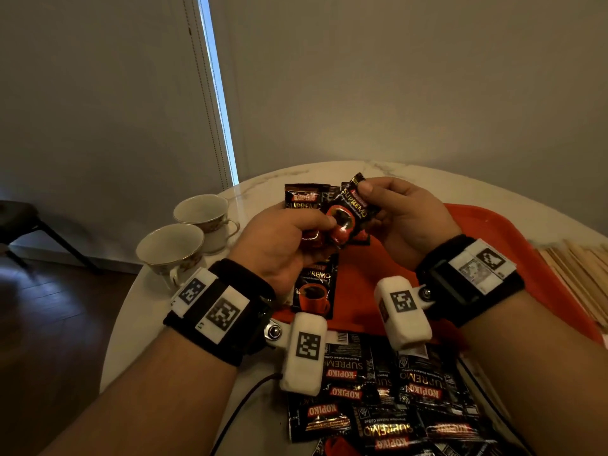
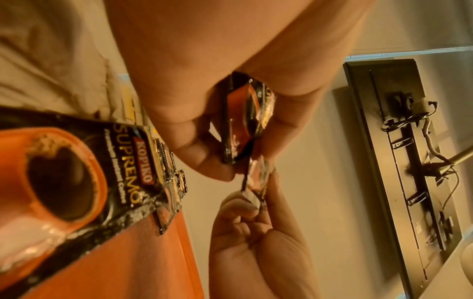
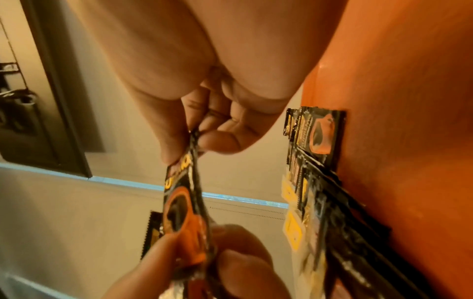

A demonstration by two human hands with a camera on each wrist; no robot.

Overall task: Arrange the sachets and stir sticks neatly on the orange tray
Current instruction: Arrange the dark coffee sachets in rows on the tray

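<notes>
Marble worktop (image 1: 411, 179) carries the orange tray (image 1: 513, 232). Above the tray, left hand (image 1: 279, 245) and right hand (image 1: 408, 218) fingers pinch one sachet (image 1: 348, 215). Advise laying it flat, edges aligned, beside the sachets on the tray (image 1: 316, 287); stir sticks (image 1: 582, 274) wait beyond the tray.

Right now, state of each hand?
Left hand: fingers pinch the lower end of a sachet, with another behind.
Right hand: fingers pinch the top end of the same sachet.

head view down over the table (image 1: 427, 185); wrist views close, sharing one pinched sachet (image 1: 348, 215)
</notes>
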